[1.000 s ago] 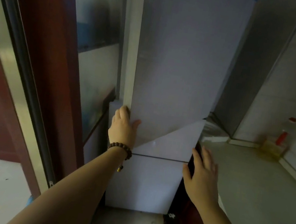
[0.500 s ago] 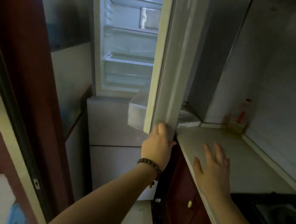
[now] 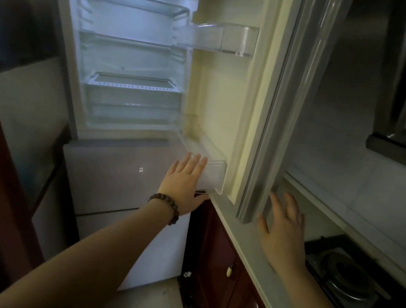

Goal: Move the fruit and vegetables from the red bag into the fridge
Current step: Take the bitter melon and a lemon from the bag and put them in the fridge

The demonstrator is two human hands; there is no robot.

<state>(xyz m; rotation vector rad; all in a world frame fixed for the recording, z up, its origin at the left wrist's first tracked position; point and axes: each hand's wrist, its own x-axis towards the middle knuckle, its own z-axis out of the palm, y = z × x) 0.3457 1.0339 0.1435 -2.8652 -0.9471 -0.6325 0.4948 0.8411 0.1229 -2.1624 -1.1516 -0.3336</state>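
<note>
Fridge (image 3: 131, 62) compartment lit, shelves bare, door (image 3: 264, 97) swung wide to the right. Left hand (image 3: 183, 180) flat against the lower door bin (image 3: 213, 174), fingers straight, grasping nothing. Right hand (image 3: 283, 230) over the tabletop (image 3: 249, 243) near the door edge, fingers spread, also holding nothing. Red bag and produce not in view. Step: opening done, I'd say; next move is fetching the bag.
</note>
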